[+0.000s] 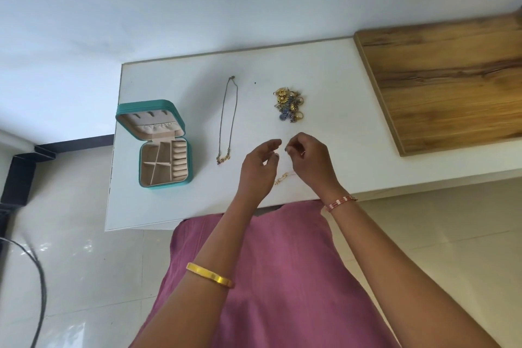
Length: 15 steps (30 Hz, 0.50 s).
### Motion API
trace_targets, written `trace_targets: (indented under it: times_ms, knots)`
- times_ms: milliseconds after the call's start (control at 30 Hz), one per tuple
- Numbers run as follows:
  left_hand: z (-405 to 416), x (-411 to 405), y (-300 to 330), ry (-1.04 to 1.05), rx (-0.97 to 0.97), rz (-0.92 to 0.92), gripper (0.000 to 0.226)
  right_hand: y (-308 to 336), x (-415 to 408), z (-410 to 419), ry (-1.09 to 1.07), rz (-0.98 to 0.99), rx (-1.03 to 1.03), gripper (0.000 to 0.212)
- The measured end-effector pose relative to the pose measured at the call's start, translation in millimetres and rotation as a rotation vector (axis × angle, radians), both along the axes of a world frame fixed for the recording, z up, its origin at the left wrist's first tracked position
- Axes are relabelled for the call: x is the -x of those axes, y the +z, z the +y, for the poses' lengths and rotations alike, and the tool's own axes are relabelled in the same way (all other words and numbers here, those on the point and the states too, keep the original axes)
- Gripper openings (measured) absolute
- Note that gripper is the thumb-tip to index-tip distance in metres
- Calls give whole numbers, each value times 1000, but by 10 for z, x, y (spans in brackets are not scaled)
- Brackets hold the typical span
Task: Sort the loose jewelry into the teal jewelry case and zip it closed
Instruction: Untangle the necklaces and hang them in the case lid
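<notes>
The teal jewelry case (165, 185) lies open at the left of the white table (339, 70), its lid tilted back and its beige compartments bare. To its right a long dark chain necklace (229, 118) is stretched out, pendant end toward me. A pile of gold and blue earrings and rings (289, 106) sits further right. My right hand (310, 161) pinches a very fine gold chain (282, 179), whose lower part rests on the table between my hands. My left hand (258, 169) hovers beside it, fingers loosely curved, a gap between thumb and fingers.
A wooden board (452, 79) covers the table's right end. The table's near edge is just below my wrists, with my pink garment (282, 277) under it. A dark cable (39, 277) lies on the tiled floor at left.
</notes>
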<state>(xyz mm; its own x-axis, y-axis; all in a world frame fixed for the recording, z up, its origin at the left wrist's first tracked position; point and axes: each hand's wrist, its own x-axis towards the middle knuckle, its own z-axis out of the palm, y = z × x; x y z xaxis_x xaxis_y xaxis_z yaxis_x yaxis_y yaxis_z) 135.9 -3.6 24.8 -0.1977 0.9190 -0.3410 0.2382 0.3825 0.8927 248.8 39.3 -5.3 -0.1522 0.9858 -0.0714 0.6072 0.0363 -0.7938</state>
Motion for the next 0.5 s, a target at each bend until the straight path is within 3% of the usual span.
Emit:
trace_targets:
  times_ms: [300,500]
  knots:
    - [17,-52,249,5,-65,-106,40,667,3,-4,-68,399,108,14]
    - [-112,18,536,-31,-91,-192,25,1116,-21,-40,-58,573,142,19]
